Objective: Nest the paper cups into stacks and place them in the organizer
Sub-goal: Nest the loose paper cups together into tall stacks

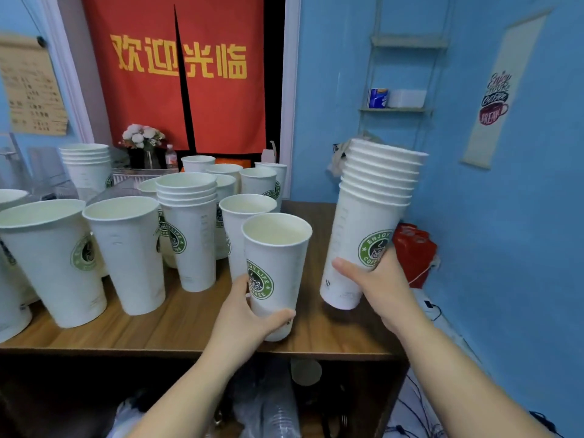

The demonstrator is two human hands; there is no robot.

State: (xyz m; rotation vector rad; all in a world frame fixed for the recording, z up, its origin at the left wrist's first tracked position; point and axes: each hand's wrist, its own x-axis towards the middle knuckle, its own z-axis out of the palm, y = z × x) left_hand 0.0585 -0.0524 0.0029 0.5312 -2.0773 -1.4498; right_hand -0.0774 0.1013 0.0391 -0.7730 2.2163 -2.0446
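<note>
Left hand [243,314] has its fingers wrapped round the lower part of a single paper cup [275,263], upright by the table's [189,324] front edge, can't tell if it's lifted off. Right hand [376,279] grips a tall stack of nested cups [369,216] low down, tilted, up near the front right corner. Loose cups [126,248] and a shorter stack [189,235] crowd the left side.

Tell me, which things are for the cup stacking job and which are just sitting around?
For the job: single cup, held by the left hand; tall stack, held by the right hand; short stack and loose cups on the table.

Just lying about: flowers, bottle, red banner, coffee poster.
</note>
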